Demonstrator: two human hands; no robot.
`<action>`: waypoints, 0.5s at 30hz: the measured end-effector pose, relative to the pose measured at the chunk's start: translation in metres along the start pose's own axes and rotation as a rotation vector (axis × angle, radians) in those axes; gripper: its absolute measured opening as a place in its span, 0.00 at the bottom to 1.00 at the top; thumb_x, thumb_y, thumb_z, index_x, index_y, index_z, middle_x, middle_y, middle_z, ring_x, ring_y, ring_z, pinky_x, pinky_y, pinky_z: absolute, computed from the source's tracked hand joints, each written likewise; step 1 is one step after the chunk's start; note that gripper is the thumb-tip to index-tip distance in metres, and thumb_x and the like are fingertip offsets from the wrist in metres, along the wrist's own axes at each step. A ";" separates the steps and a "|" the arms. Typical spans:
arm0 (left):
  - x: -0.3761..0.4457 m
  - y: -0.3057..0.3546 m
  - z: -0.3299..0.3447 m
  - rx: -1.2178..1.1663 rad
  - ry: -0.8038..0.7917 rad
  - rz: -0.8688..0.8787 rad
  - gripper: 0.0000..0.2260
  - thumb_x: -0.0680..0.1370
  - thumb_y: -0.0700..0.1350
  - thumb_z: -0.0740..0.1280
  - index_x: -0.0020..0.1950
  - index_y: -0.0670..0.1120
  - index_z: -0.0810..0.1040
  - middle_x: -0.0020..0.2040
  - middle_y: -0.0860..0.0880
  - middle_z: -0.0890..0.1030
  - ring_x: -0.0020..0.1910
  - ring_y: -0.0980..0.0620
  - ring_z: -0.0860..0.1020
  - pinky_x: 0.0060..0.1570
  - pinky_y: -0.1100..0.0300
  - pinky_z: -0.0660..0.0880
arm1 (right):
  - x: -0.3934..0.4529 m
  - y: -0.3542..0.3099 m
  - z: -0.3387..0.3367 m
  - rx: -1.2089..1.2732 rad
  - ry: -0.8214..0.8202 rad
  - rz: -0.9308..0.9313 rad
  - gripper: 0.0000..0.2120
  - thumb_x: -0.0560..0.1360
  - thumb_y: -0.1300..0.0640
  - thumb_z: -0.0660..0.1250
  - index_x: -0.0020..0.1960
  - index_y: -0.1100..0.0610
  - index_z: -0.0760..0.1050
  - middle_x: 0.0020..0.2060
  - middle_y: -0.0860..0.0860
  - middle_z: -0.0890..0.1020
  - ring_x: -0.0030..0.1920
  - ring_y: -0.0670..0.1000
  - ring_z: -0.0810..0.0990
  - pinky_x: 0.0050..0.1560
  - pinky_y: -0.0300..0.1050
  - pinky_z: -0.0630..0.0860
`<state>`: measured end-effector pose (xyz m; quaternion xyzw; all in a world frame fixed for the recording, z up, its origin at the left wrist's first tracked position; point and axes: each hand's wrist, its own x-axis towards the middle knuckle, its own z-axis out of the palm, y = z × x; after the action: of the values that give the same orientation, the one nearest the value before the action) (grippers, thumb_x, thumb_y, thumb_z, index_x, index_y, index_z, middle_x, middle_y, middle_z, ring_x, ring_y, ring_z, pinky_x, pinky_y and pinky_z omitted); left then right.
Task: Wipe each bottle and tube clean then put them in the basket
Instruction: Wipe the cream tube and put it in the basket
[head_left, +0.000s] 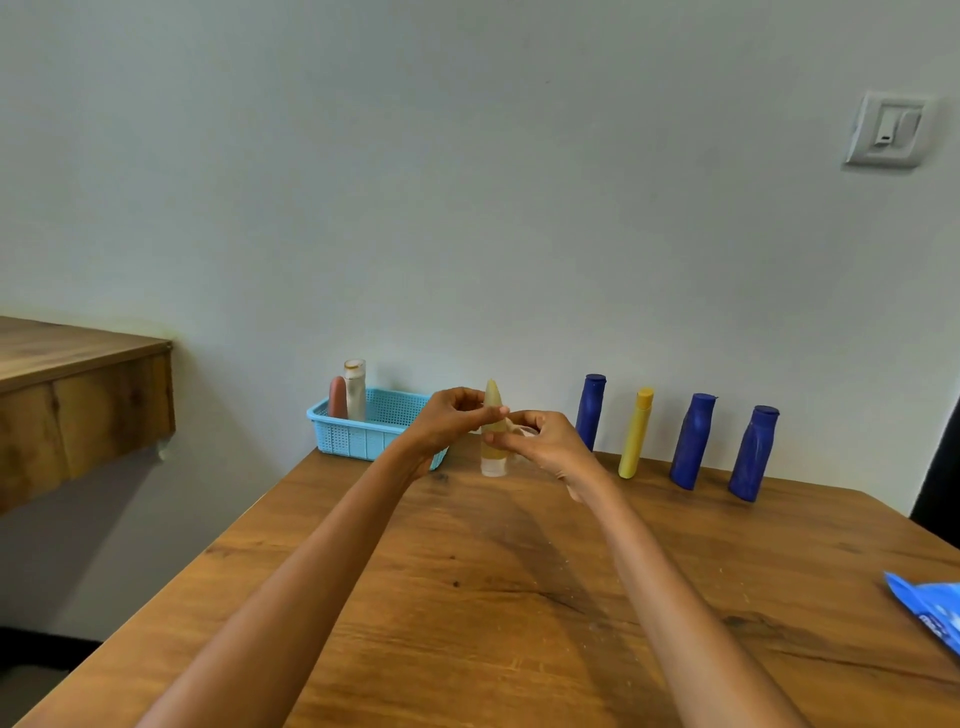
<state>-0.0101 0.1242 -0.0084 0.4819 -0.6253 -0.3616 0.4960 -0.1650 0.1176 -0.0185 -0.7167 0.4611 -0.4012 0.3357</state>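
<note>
My left hand (451, 415) pinches the upper part of a pale yellow, cone-topped tube with a clear cap at its base (492, 431), thumb and fingers closed around it. My right hand (540, 441) grips the same tube lower down, and a bit of white wipe (524, 431) shows between its fingers, mostly hidden by them. The tube stands cap-down, but I cannot tell whether it rests on the brown wood-grain table (519, 597) or hangs just above it.

Just left of my left hand sits a light blue perforated plastic basket (363, 436) at the table's far left corner; my left wrist covers its right end. Two things stand in it at its left end: a pinkish-brown rounded tube (337, 397) and a white tube with a gold-trimmed top (355, 389).

To the right, along the pale wall, four containers stand in a row: a dark blue plastic bottle (591, 410), partly behind my right hand, a slim yellow tube (636, 434), a second dark blue bottle (693, 441) and a third dark blue bottle (753, 453). That makes three blue bottles and four tubes in all.

At the right edge a blue and white plastic packet (930, 608) is cut off by the frame. A white wall switch (889, 130) sits high on the right, and a second wooden surface (78, 384) juts in from the left.
</note>
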 end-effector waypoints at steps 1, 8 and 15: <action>0.000 -0.002 0.000 -0.008 0.021 0.008 0.14 0.73 0.49 0.71 0.56 0.44 0.77 0.45 0.54 0.79 0.43 0.61 0.75 0.33 0.75 0.70 | 0.000 0.001 0.002 -0.002 0.004 -0.006 0.22 0.71 0.50 0.72 0.62 0.57 0.75 0.51 0.47 0.78 0.51 0.45 0.75 0.50 0.39 0.71; 0.003 -0.009 0.001 -0.130 0.085 0.040 0.13 0.72 0.50 0.72 0.53 0.47 0.78 0.49 0.50 0.81 0.48 0.56 0.77 0.44 0.69 0.71 | -0.002 0.008 -0.001 0.237 0.066 0.089 0.16 0.76 0.47 0.63 0.55 0.58 0.78 0.46 0.50 0.82 0.47 0.47 0.81 0.39 0.32 0.74; 0.001 -0.011 0.002 -0.175 0.151 0.087 0.12 0.71 0.48 0.73 0.53 0.48 0.78 0.51 0.49 0.81 0.47 0.54 0.78 0.46 0.68 0.73 | -0.002 0.015 -0.004 0.487 0.012 0.292 0.08 0.75 0.60 0.67 0.50 0.63 0.80 0.44 0.57 0.83 0.44 0.53 0.81 0.50 0.46 0.79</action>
<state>-0.0095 0.1200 -0.0187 0.4350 -0.5725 -0.3556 0.5971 -0.1754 0.1135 -0.0300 -0.5386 0.4515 -0.4519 0.5494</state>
